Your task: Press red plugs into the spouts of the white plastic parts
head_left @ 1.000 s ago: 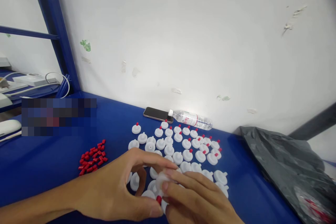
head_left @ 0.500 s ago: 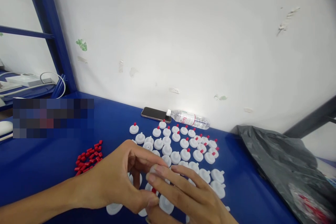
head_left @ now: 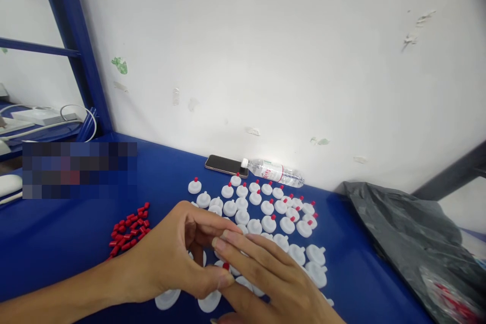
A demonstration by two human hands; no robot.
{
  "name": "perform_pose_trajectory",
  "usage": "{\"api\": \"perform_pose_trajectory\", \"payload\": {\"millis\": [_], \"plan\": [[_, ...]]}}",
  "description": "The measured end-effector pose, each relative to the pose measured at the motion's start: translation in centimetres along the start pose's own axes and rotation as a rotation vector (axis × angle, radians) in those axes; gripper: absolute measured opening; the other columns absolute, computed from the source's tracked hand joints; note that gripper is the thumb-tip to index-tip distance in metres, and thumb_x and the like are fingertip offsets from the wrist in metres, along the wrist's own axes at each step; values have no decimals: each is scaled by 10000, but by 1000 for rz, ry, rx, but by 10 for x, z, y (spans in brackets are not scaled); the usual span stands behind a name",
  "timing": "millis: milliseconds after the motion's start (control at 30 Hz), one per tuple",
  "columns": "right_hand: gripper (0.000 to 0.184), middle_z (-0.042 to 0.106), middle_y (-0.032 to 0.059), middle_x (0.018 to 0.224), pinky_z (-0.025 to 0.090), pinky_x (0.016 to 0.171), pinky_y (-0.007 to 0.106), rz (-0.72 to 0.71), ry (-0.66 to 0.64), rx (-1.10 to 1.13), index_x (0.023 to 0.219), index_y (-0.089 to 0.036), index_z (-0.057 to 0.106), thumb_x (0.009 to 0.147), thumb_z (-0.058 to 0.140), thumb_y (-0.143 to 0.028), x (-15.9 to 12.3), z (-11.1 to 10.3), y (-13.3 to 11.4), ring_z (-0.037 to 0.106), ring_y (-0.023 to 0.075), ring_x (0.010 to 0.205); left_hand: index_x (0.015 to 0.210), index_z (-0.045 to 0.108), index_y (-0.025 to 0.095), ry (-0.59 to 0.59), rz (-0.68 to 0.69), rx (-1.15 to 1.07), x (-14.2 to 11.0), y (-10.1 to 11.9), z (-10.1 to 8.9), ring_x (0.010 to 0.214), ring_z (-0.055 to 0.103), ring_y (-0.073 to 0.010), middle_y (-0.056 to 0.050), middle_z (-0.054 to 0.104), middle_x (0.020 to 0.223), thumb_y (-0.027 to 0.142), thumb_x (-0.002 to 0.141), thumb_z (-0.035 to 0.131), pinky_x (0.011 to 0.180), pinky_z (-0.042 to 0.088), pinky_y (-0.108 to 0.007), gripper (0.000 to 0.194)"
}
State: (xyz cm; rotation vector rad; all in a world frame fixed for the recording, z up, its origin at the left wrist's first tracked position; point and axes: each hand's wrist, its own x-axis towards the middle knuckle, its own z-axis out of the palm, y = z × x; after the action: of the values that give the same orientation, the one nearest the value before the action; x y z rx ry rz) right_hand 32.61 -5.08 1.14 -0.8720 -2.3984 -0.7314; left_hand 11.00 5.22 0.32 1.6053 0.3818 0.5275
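My left hand (head_left: 178, 258) is curved, thumb and index finger bent toward my right hand (head_left: 266, 273). The fingertips of both hands meet. Between them a small red cap (head_left: 226, 266) shows just above my left thumb. It seems to belong with a white disc-shaped piece, mostly hidden by my fingers. Around and below the hands lie many white round pieces with short nozzles (head_left: 316, 274). Farther back, several of these pieces carry red caps on their nozzles (head_left: 269, 224). Left of my left wrist is a pile of loose red caps (head_left: 131, 228).
A black phone (head_left: 227, 165) and a clear plastic bottle (head_left: 277, 172) lie along the white wall. A dark grey plastic bag (head_left: 402, 233) covers the table's right side, with a clear bag of red pieces (head_left: 451, 296) on it. A blue metal frame (head_left: 81, 45) stands at left.
The right fingers have closed farther over the front of the piece, covering its white edge. The red cap has shifted slightly up. The left hand has barely moved.
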Motion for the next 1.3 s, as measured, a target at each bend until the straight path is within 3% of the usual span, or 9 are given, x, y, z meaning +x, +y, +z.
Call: {"api": "perform_pose_trajectory", "payload": {"millis": [200, 467, 633, 733, 867, 967, 1033, 1167, 1300], "plan": [[263, 703, 34, 1433, 438, 1238, 285, 19, 10, 30, 1192, -180, 765, 1086, 576, -330, 7, -3, 0, 546, 155, 1461, 1209, 784, 183, -2, 16, -57, 0, -8, -1, 592, 654, -103, 0, 773, 807, 247, 784, 861, 490, 528, -163, 437], [221, 687, 18, 1450, 461, 1220, 281, 38, 17, 43, 1158, -214, 763, 1078, 564, -267, 8, -2, 0, 567, 143, 1442, 1266, 756, 193, 41, 28, -62, -4, -22, -5, 601, 694, -112, -5, 790, 848, 198, 813, 851, 492, 573, -163, 463], [196, 710, 14, 1425, 481, 1200, 313, 74, 36, 30, 1135, -251, 756, 1070, 572, -253, 6, 0, 0, 620, 146, 1390, 1309, 734, 208, 23, 37, -37, 1, -6, 0, 568, 613, -64, -12, 777, 874, 277, 848, 851, 451, 474, -112, 480], [233, 725, 19, 1405, 456, 1216, 330, 83, 46, 23, 1221, -212, 734, 1072, 555, -232, 5, -5, 4, 637, 156, 1365, 1401, 664, 220, 40, -29, -33, 3, 6, 3, 614, 647, -101, -55, 792, 995, 434, 877, 822, 421, 460, -133, 588], [412, 638, 78, 1521, 512, 1159, 387, 254, -12, 11, 1486, -176, 590, 1098, 480, -262, -4, -13, 16, 621, 204, 1375, 1386, 665, 241, 218, 125, 324, 2, 16, -5, 813, 745, -175, -79, 806, 1114, 474, 1016, 627, 551, 557, -205, 439], [507, 536, 113, 1613, 553, 1123, 465, 457, -81, 14, 1616, -204, 440, 1118, 427, -301, -17, -13, 27, 564, 256, 1446, 1158, 745, 225, 434, 316, 668, 4, 17, -20, 640, 666, -120, -11, 793, 872, 363, 1050, 559, 521, 476, -208, 256], [534, 512, 102, 1633, 541, 1145, 513, 544, -158, 31, 1653, -239, 374, 1129, 409, -333, -25, -9, 34, 519, 268, 1492, 1090, 741, 198, 510, 434, 867, 6, 15, -34, 561, 586, -96, 4, 765, 811, 283, 1039, 549, 501, 421, -220, 216], [543, 494, 93, 1644, 499, 1178, 579, 601, -332, 104, 1660, -265, 366, 1136, 393, -407, -35, 2, 43, 492, 289, 1510, 1113, 724, 180, 472, 539, 1177, 10, 7, -56, 569, 564, -96, 1, 757, 842, 202, 1015, 540, 546, 409, -238, 209], [554, 488, 101, 1644, 451, 1200, 627, 627, -447, 139, 1645, -252, 402, 1136, 366, -467, -37, 7, 46, 441, 318, 1537, 1041, 681, 194, 473, 403, 1187, 11, 7, -63, 687, 628, -144, -16, 754, 880, 283, 1064, 431, 658, 432, -285, 266]]}}
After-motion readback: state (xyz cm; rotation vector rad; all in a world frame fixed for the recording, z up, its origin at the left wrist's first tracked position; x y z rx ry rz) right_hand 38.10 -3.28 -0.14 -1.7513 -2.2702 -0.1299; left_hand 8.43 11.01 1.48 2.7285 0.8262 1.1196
